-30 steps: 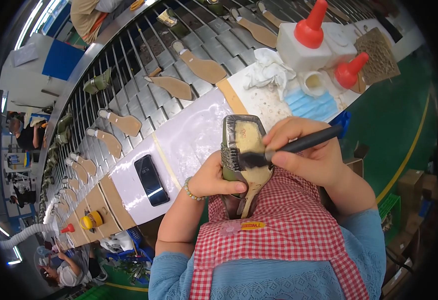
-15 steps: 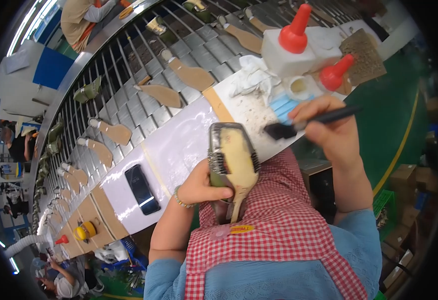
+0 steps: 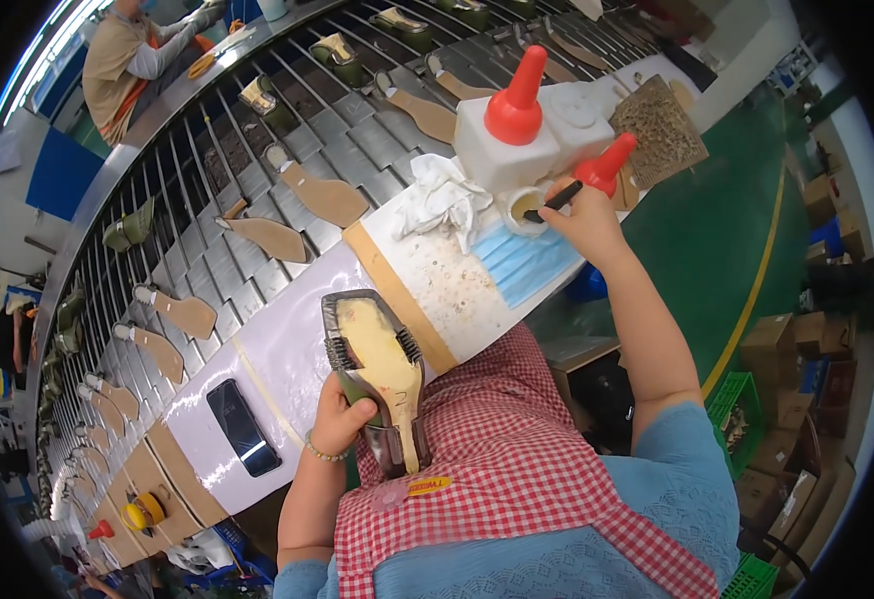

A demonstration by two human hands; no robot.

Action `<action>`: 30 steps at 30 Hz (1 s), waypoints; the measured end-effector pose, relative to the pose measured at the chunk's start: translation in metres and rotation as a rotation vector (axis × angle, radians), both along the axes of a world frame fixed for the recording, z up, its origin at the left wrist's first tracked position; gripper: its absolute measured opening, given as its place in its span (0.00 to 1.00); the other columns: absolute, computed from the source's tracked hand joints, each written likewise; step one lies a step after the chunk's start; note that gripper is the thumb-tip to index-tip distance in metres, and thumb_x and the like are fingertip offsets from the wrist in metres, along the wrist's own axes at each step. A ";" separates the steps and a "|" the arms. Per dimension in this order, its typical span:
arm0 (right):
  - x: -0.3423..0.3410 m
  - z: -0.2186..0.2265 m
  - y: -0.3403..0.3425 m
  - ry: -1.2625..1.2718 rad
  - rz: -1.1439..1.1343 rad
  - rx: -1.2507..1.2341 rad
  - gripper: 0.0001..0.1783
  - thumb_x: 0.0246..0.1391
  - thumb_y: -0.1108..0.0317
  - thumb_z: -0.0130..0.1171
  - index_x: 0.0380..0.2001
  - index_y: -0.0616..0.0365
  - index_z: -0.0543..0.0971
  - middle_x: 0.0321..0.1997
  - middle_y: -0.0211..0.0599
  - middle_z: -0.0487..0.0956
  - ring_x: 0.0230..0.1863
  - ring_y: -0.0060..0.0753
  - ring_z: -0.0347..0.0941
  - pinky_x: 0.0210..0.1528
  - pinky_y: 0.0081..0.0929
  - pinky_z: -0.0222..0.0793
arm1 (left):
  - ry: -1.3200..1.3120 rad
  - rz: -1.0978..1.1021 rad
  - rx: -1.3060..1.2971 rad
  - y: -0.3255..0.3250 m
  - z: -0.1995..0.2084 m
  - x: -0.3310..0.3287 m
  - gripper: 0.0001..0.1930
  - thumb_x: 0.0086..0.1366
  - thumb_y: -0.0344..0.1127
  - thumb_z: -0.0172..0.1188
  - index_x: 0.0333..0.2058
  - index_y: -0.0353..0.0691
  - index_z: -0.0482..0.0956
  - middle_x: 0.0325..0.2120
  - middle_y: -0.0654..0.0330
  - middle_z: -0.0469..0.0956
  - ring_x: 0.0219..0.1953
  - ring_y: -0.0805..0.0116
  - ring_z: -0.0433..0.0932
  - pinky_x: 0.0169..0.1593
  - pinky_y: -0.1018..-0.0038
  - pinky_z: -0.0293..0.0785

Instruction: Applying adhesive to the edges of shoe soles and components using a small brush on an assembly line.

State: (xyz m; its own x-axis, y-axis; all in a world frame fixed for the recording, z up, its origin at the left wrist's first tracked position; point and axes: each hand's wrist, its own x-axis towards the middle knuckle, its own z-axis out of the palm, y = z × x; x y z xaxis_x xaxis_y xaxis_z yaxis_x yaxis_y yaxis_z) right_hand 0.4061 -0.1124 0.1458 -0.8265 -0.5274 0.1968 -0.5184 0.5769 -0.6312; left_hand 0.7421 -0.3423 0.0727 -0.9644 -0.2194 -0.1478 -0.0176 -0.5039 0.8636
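My left hand (image 3: 335,417) grips an unfinished shoe (image 3: 377,349), its pale underside turned up and its dark, green-edged upper pleated along the sides. The shoe rests over the table's near edge, close to my checked apron. With my right hand (image 3: 588,222) I hold a black-handled brush (image 3: 563,196) whose lower end is inside a small white jar (image 3: 519,228); its bristles are hidden there. Beside the jar lies a blue face mask (image 3: 522,265). White bottles (image 3: 502,152) with red cone tops stand just behind it, and a crumpled white cloth (image 3: 444,198) lies to their left.
A slatted metal conveyor (image 3: 247,185) curves past the table's far side, carrying several tan soles (image 3: 325,197) and green shoe uppers (image 3: 129,228). A phone (image 3: 244,427) lies on the table. A person (image 3: 122,65) stands beyond the conveyor. Cartons (image 3: 766,341) sit at the right.
My right hand has moved away from beside the shoe, up to the jar, and the brush has gone into it. My left hand still holds the shoe. The whole view has shifted.
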 end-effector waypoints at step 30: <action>0.128 0.045 -0.010 -0.887 0.491 -0.847 0.10 0.50 0.71 0.60 0.35 0.63 0.73 0.39 0.47 0.79 0.41 0.29 0.75 0.47 0.24 0.69 | -0.025 0.093 0.300 0.014 0.037 -0.035 0.29 0.62 0.49 0.58 0.54 0.35 0.64 0.44 0.57 0.75 0.42 0.69 0.77 0.45 0.72 0.76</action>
State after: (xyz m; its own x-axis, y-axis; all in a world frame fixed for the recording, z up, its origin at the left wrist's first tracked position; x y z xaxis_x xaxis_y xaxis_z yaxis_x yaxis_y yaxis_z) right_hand 0.5341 -0.1226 0.1908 -0.6047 -0.7893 0.1065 0.2142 -0.2900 -0.9328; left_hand 0.7071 -0.3287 0.1095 -0.9375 -0.2491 -0.2429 0.0206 -0.7367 0.6760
